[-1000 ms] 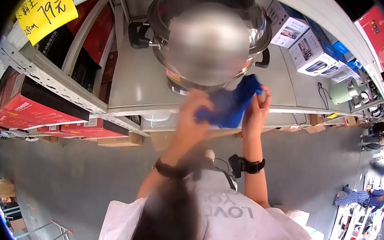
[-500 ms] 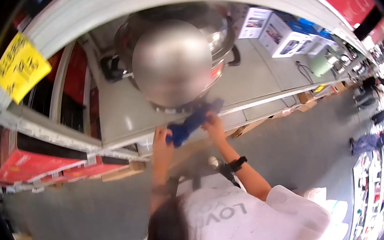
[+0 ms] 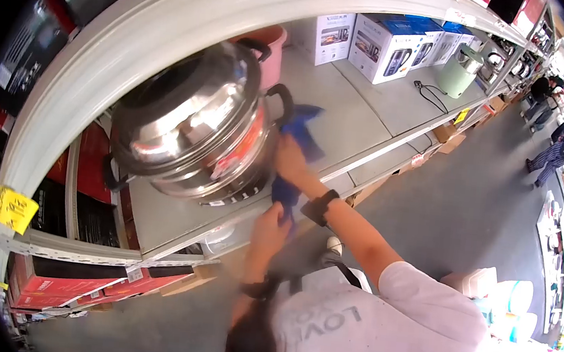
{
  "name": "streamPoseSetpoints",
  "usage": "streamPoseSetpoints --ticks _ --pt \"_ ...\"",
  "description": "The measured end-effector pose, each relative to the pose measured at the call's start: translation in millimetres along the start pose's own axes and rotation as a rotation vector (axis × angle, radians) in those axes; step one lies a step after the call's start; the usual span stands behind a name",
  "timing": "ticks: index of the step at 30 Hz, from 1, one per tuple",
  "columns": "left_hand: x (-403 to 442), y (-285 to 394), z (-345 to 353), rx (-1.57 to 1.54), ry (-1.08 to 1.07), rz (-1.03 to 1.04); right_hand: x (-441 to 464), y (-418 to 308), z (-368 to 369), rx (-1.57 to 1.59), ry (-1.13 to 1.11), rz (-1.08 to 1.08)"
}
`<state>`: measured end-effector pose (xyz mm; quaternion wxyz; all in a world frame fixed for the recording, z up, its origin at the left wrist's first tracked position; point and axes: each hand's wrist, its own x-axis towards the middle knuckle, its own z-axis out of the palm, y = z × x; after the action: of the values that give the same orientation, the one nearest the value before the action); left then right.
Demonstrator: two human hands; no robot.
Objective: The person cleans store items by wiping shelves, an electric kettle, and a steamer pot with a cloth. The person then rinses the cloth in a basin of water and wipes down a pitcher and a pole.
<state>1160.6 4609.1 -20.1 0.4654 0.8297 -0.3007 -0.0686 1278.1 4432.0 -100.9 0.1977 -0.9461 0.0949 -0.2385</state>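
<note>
A blue cloth [image 3: 303,134] hangs between my two hands at the right side of a shiny steel pot [image 3: 198,127] with a lid and black handles. My right hand [image 3: 292,160] is closed on the cloth, close beside the pot's right handle. Lower down, at the shelf's front edge, my left hand [image 3: 270,230] grips the cloth's lower end. The pot stands on the grey shelf [image 3: 361,126], its lid on. Motion blurs both hands slightly.
Behind the pot is a pink container [image 3: 273,60]. White and blue boxes [image 3: 380,50] and a green kettle [image 3: 459,74] with its cord stand along the shelf. A yellow price tag [image 3: 12,209] hangs left. Red boxes [image 3: 58,283] sit lower left. Several people [image 3: 556,151] are far right.
The view has swung, and the pot now shows lower left. The cloth has moved from the pot's front to its right side, with my right hand by the handle. Both hands still hold it.
</note>
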Motion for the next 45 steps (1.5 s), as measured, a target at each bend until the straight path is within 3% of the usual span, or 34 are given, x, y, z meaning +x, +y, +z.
streamPoseSetpoints --ticks 1,4,7,11,14,17,20,24,26,27,29,31,32,33,36,45 --pt "7.8 -7.8 17.8 0.029 -0.017 -0.017 -1.8 11.3 12.3 -0.122 -0.129 -0.063" --pt "18.8 -1.8 63.3 0.086 -0.113 -0.006 -11.0 30.0 10.2 -0.250 -0.024 -0.214" --pt "44.9 24.1 103.2 0.095 -0.184 -0.017 0.0 65.8 -6.5 -0.222 -0.069 -0.312" --pt "108.8 52.4 162.2 0.078 -0.172 0.102 36.9 152.9 -28.2 -0.234 -0.080 -0.263" --pt "141.3 75.1 213.5 0.078 -0.162 0.211 46.1 240.4 -61.7 -0.381 -0.031 -0.091" --pt "144.8 95.8 247.8 0.142 -0.244 0.324 30.9 312.0 -126.2 -0.415 -0.072 0.119" --pt "131.8 101.4 264.8 0.170 -0.310 0.389 -2.1 359.9 -140.2 -0.579 -0.008 0.183" --pt "113.4 81.7 263.7 0.175 -0.323 0.373 -11.8 333.2 -142.4 -0.501 -0.047 0.268" --pt "99.4 79.4 232.8 0.104 -0.239 0.251 2.6 287.2 -135.6 -0.376 -0.144 0.266" --pt "92.9 79.5 210.7 0.073 -0.195 0.192 4.0 298.4 -87.0 -0.357 0.008 0.051" --pt "78.9 86.4 165.4 0.168 -0.167 0.007 15.5 228.6 -63.3 -0.339 -0.040 -0.165" --pt "56.9 61.8 144.0 0.189 -0.016 -0.047 26.2 175.8 -16.6 -0.310 0.028 -0.262" --pt "45.2 53.6 133.4 0.195 0.022 -0.084 28.4 132.0 -30.0 -0.101 -0.124 -0.224" --pt "31.9 48.5 122.9 0.200 0.053 -0.116 20.2 108.4 -14.0 0.043 -0.096 -0.303" --pt "-0.3 51.2 95.2 0.188 0.006 -0.249 -11.9 47.6 -7.6 0.006 -0.137 -0.416" --pt "-34.1 54.6 131.8 0.030 0.268 -0.446 -24.6 35.5 -11.7 0.125 -0.163 -0.366"
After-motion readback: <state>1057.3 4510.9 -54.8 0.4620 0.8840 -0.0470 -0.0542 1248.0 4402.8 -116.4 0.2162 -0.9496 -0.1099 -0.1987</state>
